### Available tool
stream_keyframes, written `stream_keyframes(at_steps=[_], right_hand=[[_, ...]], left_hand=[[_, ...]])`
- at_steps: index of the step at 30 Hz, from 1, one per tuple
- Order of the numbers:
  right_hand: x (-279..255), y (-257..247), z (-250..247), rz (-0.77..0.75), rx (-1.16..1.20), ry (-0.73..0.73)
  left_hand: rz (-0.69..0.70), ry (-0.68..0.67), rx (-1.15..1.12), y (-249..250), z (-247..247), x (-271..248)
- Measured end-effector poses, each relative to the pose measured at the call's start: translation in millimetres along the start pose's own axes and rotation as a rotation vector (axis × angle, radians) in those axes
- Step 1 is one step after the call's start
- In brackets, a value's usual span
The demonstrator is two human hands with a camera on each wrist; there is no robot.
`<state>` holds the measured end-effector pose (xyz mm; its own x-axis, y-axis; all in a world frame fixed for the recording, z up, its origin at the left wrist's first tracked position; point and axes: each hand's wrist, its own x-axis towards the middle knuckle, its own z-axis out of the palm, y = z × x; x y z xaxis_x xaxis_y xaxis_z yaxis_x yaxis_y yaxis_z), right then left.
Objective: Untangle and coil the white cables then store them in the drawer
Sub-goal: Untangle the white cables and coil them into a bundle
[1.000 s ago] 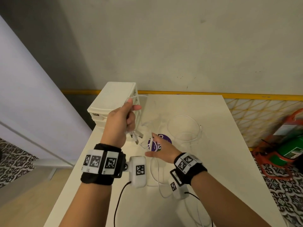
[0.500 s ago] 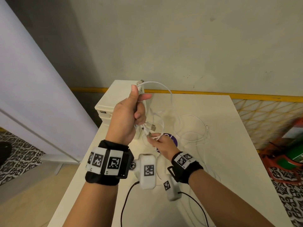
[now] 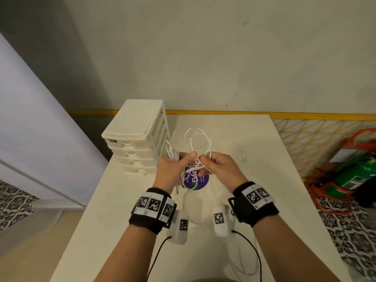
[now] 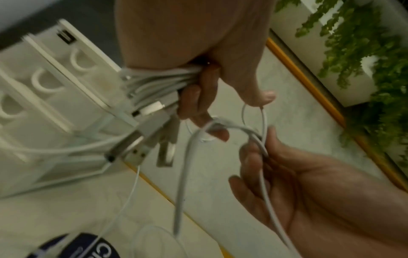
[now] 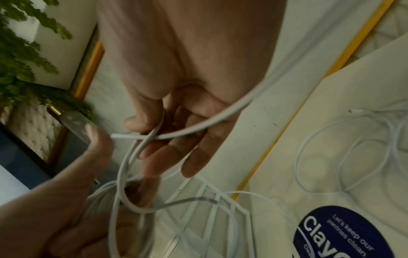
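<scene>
White cables [image 3: 200,139] looped upward from our hands; our left hand [image 3: 173,169] clenched a bundle; our right hand [image 3: 220,166] pinched one strand.

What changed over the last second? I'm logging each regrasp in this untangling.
The right hand rose from near the table and now pinches a loop of the white cables beside the left hand, which dropped slightly. The left still grips its bundle; the drawer unit stayed put.
</scene>
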<state>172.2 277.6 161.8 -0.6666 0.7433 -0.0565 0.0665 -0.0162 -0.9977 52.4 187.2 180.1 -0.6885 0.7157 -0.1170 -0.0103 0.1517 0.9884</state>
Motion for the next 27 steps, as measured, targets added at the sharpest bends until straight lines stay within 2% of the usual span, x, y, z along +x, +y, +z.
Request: stream_keyframes(at_steps=[2, 4, 6, 8, 11, 14, 17, 19, 22, 24, 27], right_hand=[[-1, 0, -2, -0.004, 0.004, 0.01], [0, 4, -5, -0.001, 0.025, 0.062], [4, 11, -11, 0.0, -0.016, 0.157], [7, 20, -21, 0.015, -0.107, 0.247], [6, 29, -36, -0.005, -0.373, 0.313], [6, 30, -45, -0.07, -0.627, 0.334], [9, 26, -47, -0.075, -0.687, 0.351], [9, 25, -47, -0.021, -0.627, 0.327], [7, 18, -43, 0.086, -0.303, 0.261], [6, 14, -39, 0.077, -0.212, 0.224], [7, 12, -29, 0.034, -0.184, 0.199]], left_hand=[[0.04, -0.069, 0.028, 1, 10, -4], [0.073, -0.058, 0.067, 7, 12, -6], [0.034, -0.015, 0.065, 11, 6, -3], [-0.009, 0.063, 0.02, 13, -7, 5], [0.03, 0.155, 0.063, 14, -23, 12], [0.074, 0.149, 0.229, 11, -34, 13], [0.112, 0.139, 0.323, 7, -41, 15], [0.158, 0.151, 0.386, 5, -43, 17], [0.186, 0.207, 0.439, 2, -43, 19], [0.206, 0.287, 0.461, 0, -42, 19], [0.359, 0.334, 0.468, 5, -33, 14]])
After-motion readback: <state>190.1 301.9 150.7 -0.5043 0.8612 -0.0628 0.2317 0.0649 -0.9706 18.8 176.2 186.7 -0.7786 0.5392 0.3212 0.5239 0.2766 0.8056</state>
